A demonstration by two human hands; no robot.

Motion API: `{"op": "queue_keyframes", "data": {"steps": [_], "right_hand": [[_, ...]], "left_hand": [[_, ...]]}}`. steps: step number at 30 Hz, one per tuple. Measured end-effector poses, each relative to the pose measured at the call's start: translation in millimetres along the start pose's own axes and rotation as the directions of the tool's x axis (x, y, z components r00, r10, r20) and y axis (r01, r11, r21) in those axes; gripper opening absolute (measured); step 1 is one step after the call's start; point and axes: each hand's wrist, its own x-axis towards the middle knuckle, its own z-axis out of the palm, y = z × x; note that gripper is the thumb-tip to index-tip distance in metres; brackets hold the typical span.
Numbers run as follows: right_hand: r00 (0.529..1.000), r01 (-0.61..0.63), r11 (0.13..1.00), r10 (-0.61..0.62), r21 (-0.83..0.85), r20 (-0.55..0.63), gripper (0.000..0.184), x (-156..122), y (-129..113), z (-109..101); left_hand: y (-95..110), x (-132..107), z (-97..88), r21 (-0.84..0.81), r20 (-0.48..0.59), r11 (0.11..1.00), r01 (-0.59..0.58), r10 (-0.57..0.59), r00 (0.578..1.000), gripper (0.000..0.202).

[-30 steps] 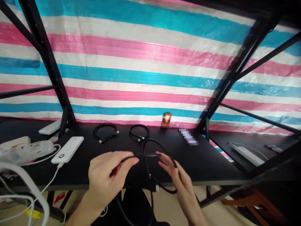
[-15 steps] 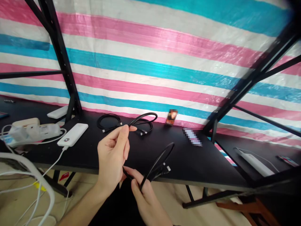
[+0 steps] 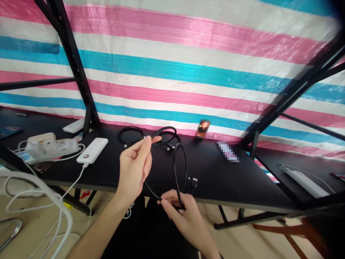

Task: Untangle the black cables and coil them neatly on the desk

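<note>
My left hand (image 3: 136, 165) pinches a black cable (image 3: 176, 169) between thumb and forefinger, with a loop of it standing up past the fingertips. Lower and to the right, my right hand (image 3: 180, 212) is closed on the same cable. A second loop rises from that hand, and the cable's connectors (image 3: 193, 181) dangle beside it over the desk edge. Behind my left hand a coiled black cable (image 3: 131, 133) lies on the desk. Another black coil (image 3: 176, 136) rests to its right, with its plugs showing, partly hidden by the held loop.
On the black desk (image 3: 212, 176) a white power bank (image 3: 92, 150) with a white cable lies at left. Beyond it are a power strip with chargers (image 3: 64, 147) and another white block (image 3: 74, 126). A blurred flat item (image 3: 228, 151) lies at right. Black metal frames (image 3: 72, 57) flank the striped sheet.
My right hand has moved right along the cable, away from my left hand. The loop above it is now more upright and rounder. The view has shifted slightly.
</note>
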Motion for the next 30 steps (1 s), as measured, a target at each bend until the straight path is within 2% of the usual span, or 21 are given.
{"op": "queue_keyframes", "data": {"steps": [3, 5, 8, 11, 14, 17, 20, 22, 26, 30], "right_hand": [[0.996, -0.061, 0.981, 0.048, 0.183, 0.076, 0.037, 1.2, 2.8, 1.7], [0.998, -0.062, 0.969, 0.056, 0.237, 0.031, 0.040, 2.8, 6.2, -0.1], [0.992, -0.048, 0.966, 0.076, 0.253, -0.099, 0.047, 7.0, 10.4, -1.8], [0.990, -0.026, 0.973, 0.057, 0.230, -0.125, 0.046, 13.4, 10.0, 4.6], [1.000, -0.012, 0.981, 0.017, 0.195, -0.024, 0.044, 20.6, 5.3, 20.0], [0.991, -0.062, 0.977, 0.036, 0.205, 0.128, 0.047, 26.6, 0.6, 35.6], [0.970, -0.070, 0.963, 0.004, 0.262, 0.244, 0.046, 30.9, -0.9, 42.4], [0.969, -0.041, 0.952, -0.036, 0.303, 0.245, 0.041, 33.0, -0.7, 41.8], [0.997, -0.024, 0.947, 0.001, 0.321, 0.071, 0.033, 32.9, -1.3, 33.2], [0.997, -0.042, 0.967, 0.058, 0.250, -0.057, 0.035, 23.4, -6.8, 13.5]], "left_hand": [[3.7, -0.5, -8.1, -0.035, 0.086, 0.999, 0.002, 0.001, 0.996, 0.028], [7.1, -1.6, -15.6, -0.049, 0.130, 0.999, -0.019, 0.025, 0.991, 0.027], [13.8, -5.8, -25.2, -0.066, 0.180, 0.996, -0.051, 0.063, 0.982, 0.025], [20.1, -12.7, -29.1, -0.094, 0.232, 0.993, -0.072, 0.092, 0.968, 0.027], [22.7, -17.6, -30.1, -0.104, 0.283, 0.992, -0.066, 0.093, 0.955, 0.030], [20.8, -15.6, -32.7, -0.120, 0.324, 0.989, -0.090, 0.125, 0.938, 0.033], [16.4, -9.2, -35.5, -0.097, 0.238, 0.978, -0.183, 0.201, 0.950, 0.033], [13.0, -5.9, -35.9, -0.042, 0.162, 0.976, -0.215, 0.219, 0.962, 0.034], [6.9, -2.7, -34.3, 0.147, 0.066, 0.961, -0.236, 0.228, 0.971, 0.030], [4.1, 5.2, -36.7, 0.508, 0.039, 0.815, -0.278, 0.301, 0.953, 0.017]]}}
